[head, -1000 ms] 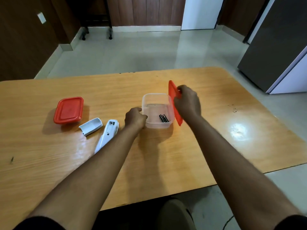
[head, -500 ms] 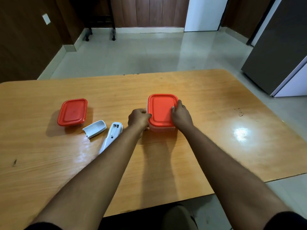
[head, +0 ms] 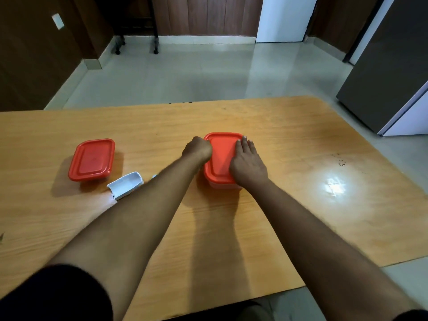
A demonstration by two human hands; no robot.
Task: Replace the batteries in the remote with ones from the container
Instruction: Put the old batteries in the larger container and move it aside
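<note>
A clear container with a red lid (head: 221, 156) stands in the middle of the wooden table (head: 301, 172). My right hand (head: 247, 162) lies flat on the lid's right side, fingers together and pressing down. My left hand (head: 196, 149) is curled into a fist against the lid's left edge. The batteries inside are hidden by the lid. The white battery cover (head: 125, 185) lies open side up to the left. My left forearm hides nearly all of the white remote; only its tip (head: 154, 176) shows.
A second red-lidded container (head: 92, 159) stands shut at the left of the table. A bright light glare (head: 333, 185) falls on the table's right part. Beyond the table's far edge lie tiled floor and a dark cabinet (head: 389, 66) at the right.
The lid, held on edge by my right hand a second ago, now lies on the container. My right hand has flattened on top of it and my left arm has moved over the remote.
</note>
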